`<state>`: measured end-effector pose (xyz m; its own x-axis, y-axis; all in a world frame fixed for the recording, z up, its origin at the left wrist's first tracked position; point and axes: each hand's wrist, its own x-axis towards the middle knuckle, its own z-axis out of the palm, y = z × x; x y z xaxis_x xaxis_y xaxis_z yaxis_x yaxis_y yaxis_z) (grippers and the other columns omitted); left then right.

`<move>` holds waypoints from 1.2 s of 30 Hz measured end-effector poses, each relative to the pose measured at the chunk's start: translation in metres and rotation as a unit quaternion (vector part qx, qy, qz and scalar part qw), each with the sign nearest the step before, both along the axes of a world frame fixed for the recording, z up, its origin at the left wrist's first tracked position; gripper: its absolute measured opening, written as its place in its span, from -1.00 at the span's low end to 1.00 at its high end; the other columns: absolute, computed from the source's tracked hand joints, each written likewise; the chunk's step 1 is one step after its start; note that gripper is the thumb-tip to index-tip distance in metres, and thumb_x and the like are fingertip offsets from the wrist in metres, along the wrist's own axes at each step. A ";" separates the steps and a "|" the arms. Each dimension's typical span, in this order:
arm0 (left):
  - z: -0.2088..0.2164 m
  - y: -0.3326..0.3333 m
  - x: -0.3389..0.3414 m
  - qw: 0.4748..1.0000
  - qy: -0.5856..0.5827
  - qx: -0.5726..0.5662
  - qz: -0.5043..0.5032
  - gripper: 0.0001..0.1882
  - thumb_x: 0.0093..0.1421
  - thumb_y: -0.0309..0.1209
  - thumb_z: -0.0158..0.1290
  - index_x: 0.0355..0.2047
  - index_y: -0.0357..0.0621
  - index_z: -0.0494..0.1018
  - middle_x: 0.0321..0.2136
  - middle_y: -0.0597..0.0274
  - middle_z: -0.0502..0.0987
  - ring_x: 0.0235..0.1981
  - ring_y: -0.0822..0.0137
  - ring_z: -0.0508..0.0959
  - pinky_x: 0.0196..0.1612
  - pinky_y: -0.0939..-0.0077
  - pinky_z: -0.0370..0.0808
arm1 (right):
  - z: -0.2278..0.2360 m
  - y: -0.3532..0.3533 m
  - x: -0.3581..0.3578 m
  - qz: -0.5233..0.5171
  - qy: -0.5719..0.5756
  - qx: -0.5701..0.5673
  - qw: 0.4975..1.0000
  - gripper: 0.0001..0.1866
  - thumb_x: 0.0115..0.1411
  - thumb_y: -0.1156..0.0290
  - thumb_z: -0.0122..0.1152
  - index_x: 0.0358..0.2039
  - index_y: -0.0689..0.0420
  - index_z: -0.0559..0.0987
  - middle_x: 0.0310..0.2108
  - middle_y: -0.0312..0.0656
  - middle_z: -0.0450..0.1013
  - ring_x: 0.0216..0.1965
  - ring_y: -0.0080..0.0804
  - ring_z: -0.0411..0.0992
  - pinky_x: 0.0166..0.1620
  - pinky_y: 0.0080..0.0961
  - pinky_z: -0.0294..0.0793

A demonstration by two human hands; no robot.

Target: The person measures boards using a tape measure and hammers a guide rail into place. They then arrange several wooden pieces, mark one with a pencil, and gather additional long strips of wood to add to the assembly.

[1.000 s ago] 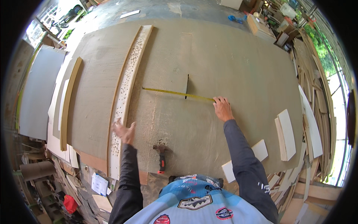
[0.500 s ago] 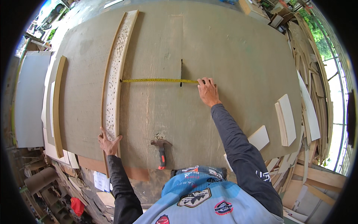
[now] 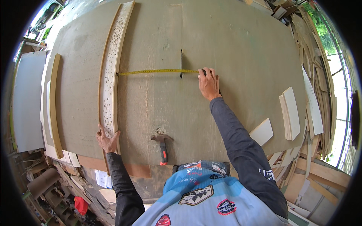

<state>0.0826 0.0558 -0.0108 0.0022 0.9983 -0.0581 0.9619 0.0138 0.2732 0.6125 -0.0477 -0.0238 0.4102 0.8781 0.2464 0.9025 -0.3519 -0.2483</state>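
A long, narrow pale board (image 3: pixel 110 62) with a speckled face lies lengthwise on the large grey-brown work surface (image 3: pixel 241 113). My left hand (image 3: pixel 108 141) spans its near end, thumb at the right edge and fingers at the left. From the board's right edge a yellow tape measure blade (image 3: pixel 158 71) runs across to my right hand (image 3: pixel 209 84), closed around the tape's dark case, most of which is hidden. Under or against the blade lies a thin black stick-like thing (image 3: pixel 181 62), perhaps a pencil. Close to my body rests a hammer (image 3: pixel 163 148) with a black and red handle.
Another narrow board (image 3: pixel 55 109) lies at the left side. On the right are stacked white-faced pieces (image 3: pixel 290 113) and a small white offcut (image 3: pixel 261 132). Beyond the right edge, scrap wood strips (image 3: pixel 320 86) are piled up.
The whole view has shifted, so everything sits slightly higher and mostly a little further left. My right hand has turned slightly, showing a dark edge beside the wrist. My left hand stays on the board.
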 end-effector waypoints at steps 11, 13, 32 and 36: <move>0.005 0.001 0.001 0.999 0.016 -0.028 0.004 0.29 -0.28 0.01 0.44 0.46 0.14 0.03 0.19 -0.27 0.24 0.25 -0.21 0.26 0.25 -0.05 0.26 | -0.003 -0.002 0.004 0.008 -0.001 -0.013 1.000 -0.70 0.28 0.35 0.12 0.02 0.08 0.52 0.03 -0.19 0.37 0.13 -0.16 0.26 -0.02 0.05 0.41; 0.009 0.001 0.005 0.999 0.011 -0.030 0.001 0.28 -0.27 0.01 0.44 0.46 0.14 0.03 0.19 -0.27 0.24 0.25 -0.21 0.25 0.25 -0.04 0.26 | -0.004 -0.003 0.005 0.008 0.005 -0.019 1.000 -0.70 0.28 0.35 0.12 0.02 0.08 0.52 0.03 -0.19 0.37 0.14 -0.16 0.25 -0.02 0.06 0.41; 0.003 0.003 -0.001 0.999 0.028 -0.025 -0.012 0.29 -0.26 0.01 0.43 0.47 0.13 0.01 0.16 -0.22 0.26 0.21 -0.19 0.27 0.24 -0.04 0.27 | -0.006 -0.002 0.003 0.004 0.002 -0.011 1.000 -0.68 0.27 0.34 0.12 0.03 0.07 0.53 0.03 -0.20 0.37 0.13 -0.16 0.25 -0.03 0.09 0.39; 0.005 0.004 0.001 0.999 0.038 -0.031 -0.007 0.29 -0.26 0.01 0.43 0.47 0.13 0.00 0.16 -0.22 0.26 0.20 -0.18 0.28 0.24 -0.04 0.28 | -0.007 -0.001 0.003 0.004 0.004 -0.008 1.000 -0.68 0.27 0.35 0.12 0.04 0.07 0.54 0.04 -0.20 0.38 0.14 -0.16 0.25 -0.03 0.09 0.39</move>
<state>0.0840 0.0594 -0.0055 0.0092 0.9928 -0.1194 0.9800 0.0147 0.1985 0.6157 -0.0490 -0.0306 0.4050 0.8849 0.2298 0.9033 -0.3484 -0.2504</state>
